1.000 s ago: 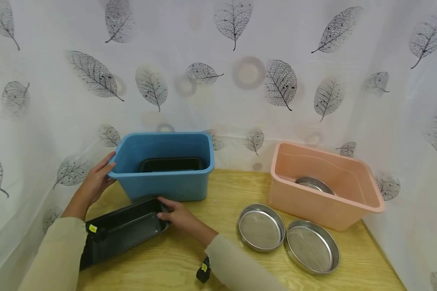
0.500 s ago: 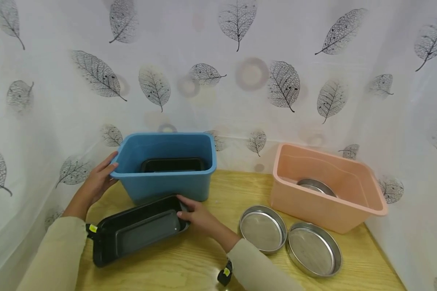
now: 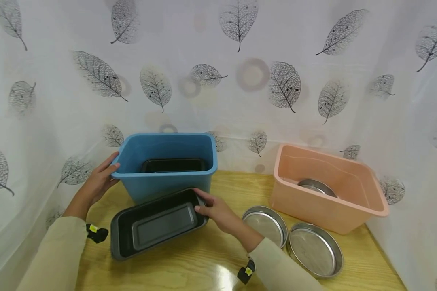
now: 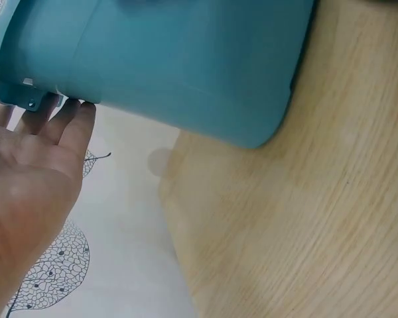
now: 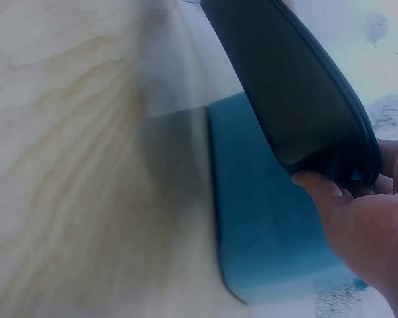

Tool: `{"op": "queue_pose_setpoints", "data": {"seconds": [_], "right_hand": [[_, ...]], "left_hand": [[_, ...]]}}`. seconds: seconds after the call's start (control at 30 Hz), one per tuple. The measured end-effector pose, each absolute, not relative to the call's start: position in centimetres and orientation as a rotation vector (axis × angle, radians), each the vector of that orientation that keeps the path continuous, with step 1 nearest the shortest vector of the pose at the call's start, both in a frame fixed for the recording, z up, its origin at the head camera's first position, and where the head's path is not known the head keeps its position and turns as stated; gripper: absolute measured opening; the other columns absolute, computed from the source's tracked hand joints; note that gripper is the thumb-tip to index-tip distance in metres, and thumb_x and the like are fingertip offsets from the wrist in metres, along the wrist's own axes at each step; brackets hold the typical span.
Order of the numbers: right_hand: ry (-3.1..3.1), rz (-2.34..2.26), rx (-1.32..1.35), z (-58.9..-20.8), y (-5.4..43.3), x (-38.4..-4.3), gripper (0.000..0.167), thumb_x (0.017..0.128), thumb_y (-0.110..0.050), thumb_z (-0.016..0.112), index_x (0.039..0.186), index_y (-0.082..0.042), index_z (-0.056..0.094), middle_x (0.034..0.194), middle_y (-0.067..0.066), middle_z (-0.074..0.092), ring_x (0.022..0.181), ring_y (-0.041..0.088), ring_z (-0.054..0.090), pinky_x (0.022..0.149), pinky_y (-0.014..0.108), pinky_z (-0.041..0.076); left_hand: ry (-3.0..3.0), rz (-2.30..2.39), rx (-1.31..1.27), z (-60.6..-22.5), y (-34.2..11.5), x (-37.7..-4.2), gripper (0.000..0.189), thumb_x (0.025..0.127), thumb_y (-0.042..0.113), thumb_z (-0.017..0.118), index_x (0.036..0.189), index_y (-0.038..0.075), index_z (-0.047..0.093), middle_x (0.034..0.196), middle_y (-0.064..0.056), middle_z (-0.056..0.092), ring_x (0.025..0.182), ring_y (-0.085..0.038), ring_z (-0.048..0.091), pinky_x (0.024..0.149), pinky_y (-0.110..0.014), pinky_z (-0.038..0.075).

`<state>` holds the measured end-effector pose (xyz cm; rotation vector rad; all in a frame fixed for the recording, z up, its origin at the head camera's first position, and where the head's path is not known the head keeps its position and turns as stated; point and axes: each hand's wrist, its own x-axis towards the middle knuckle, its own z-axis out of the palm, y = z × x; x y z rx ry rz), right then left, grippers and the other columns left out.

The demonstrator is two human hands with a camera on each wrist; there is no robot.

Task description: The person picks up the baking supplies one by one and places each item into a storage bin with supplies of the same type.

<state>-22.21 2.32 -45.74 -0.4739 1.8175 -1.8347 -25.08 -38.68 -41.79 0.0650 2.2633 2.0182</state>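
A dark loaf pan (image 3: 164, 224) is held up, tilted, in front of the blue bin (image 3: 175, 186). My right hand (image 3: 218, 212) grips its right end; in the right wrist view the thumb (image 5: 318, 185) presses the pan's outside. My left hand (image 3: 98, 180) holds the bin's left rim. From the left wrist view, the fingers (image 4: 76, 129) reach under that rim, while the thumb is hidden. Inside the bin lies another dark loaf pan (image 3: 172, 165), partly covered by the front wall.
To the right stands a peach bin (image 3: 320, 206) with a round metal pan (image 3: 317, 186) inside. Two more round metal pans, a left one (image 3: 264, 224) and a right one (image 3: 315, 250), lie before it on the wooden table (image 3: 189, 270). A leaf-print curtain (image 3: 211, 109) surrounds the table.
My right hand has moved right and slightly up, drawing the loaf pan away from my left forearm. The left hand keeps its place on the blue bin's rim.
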Motion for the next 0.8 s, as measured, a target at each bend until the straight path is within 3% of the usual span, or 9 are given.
{"op": "queue_pose_setpoints", "data": {"seconds": [0.07, 0.17, 0.33, 0.53, 0.6, 0.67, 0.77, 0.8], "right_hand": [[1.803, -1.856, -0.487, -45.0, 2.9, -22.4, 0.061, 0.099, -0.008, 0.063, 0.155, -0.022, 0.042, 0.159, 0.017, 0.037, 0.13, 0.029, 0.052, 0.096, 0.033, 0.054], [1.784, -1.874, -0.526, -44.0, 3.6, -22.7, 0.062, 0.1, -0.009, 0.062, 0.157, -0.021, 0.04, 0.159, 0.017, 0.038, 0.13, 0.031, 0.053, 0.096, 0.035, 0.055], [1.767, -1.895, -0.554, -42.3, 3.9, -23.0, 0.063, 0.1, -0.009, 0.061, 0.157, -0.022, 0.038, 0.159, 0.015, 0.039, 0.126, 0.028, 0.055, 0.091, 0.03, 0.055], [1.723, -1.942, -0.568, -40.5, 3.8, -23.5, 0.065, 0.101, -0.006, 0.058, 0.159, -0.02, 0.034, 0.157, 0.02, 0.04, 0.12, 0.022, 0.057, 0.087, 0.026, 0.055], [1.711, -1.958, -0.563, -39.9, 3.8, -23.7, 0.065, 0.101, -0.005, 0.057, 0.159, -0.02, 0.033, 0.158, 0.019, 0.039, 0.122, 0.023, 0.055, 0.088, 0.026, 0.055], [1.717, -1.965, -0.559, -39.4, 3.8, -24.1, 0.065, 0.102, -0.005, 0.057, 0.16, -0.022, 0.033, 0.16, 0.016, 0.037, 0.127, 0.024, 0.052, 0.089, 0.025, 0.054], [1.749, -1.973, -0.565, -38.6, 3.8, -24.6, 0.065, 0.102, -0.005, 0.056, 0.16, -0.022, 0.032, 0.162, 0.013, 0.034, 0.136, 0.027, 0.048, 0.093, 0.026, 0.053], [1.761, -1.975, -0.568, -38.4, 3.7, -24.8, 0.065, 0.102, -0.005, 0.056, 0.16, -0.022, 0.032, 0.162, 0.013, 0.034, 0.138, 0.028, 0.047, 0.093, 0.026, 0.053]], "left_hand": [[2.253, 2.026, 0.079, -41.8, -38.7, -25.2, 0.071, 0.109, 0.036, 0.044, 0.162, 0.034, -0.003, 0.167, -0.014, -0.019, 0.151, -0.05, -0.001, 0.11, -0.031, 0.043], [2.233, 2.045, 0.096, -41.8, -38.7, -25.2, 0.07, 0.109, 0.036, 0.043, 0.162, 0.033, -0.003, 0.167, -0.016, -0.02, 0.15, -0.05, -0.002, 0.088, -0.013, 0.051], [2.207, 2.07, 0.101, -42.0, -38.9, -25.0, 0.07, 0.109, 0.036, 0.043, 0.162, 0.034, -0.003, 0.165, -0.017, -0.023, 0.149, -0.052, -0.003, 0.083, -0.009, 0.051], [2.261, 2.004, 0.087, -41.9, -39.1, -24.8, 0.069, 0.109, 0.039, 0.041, 0.161, 0.036, -0.004, 0.166, -0.018, -0.021, 0.149, -0.054, -0.001, 0.089, -0.013, 0.052], [2.276, 1.977, 0.089, -41.8, -39.1, -24.9, 0.068, 0.109, 0.04, 0.04, 0.161, 0.038, -0.004, 0.166, -0.016, -0.021, 0.15, -0.053, -0.002, 0.107, -0.029, 0.048], [2.282, 1.96, 0.091, -41.9, -39.1, -25.0, 0.067, 0.109, 0.041, 0.04, 0.16, 0.041, -0.004, 0.167, -0.014, -0.021, 0.151, -0.052, -0.003, 0.118, -0.043, 0.035], [2.249, 1.987, 0.105, -42.1, -39.1, -25.1, 0.067, 0.109, 0.04, 0.04, 0.16, 0.043, -0.003, 0.167, -0.012, -0.022, 0.152, -0.05, -0.006, 0.118, -0.043, 0.034], [2.239, 2.001, 0.112, -42.2, -39.2, -25.2, 0.067, 0.109, 0.039, 0.04, 0.16, 0.043, -0.003, 0.167, -0.012, -0.022, 0.152, -0.049, -0.007, 0.114, -0.035, 0.039]]}}
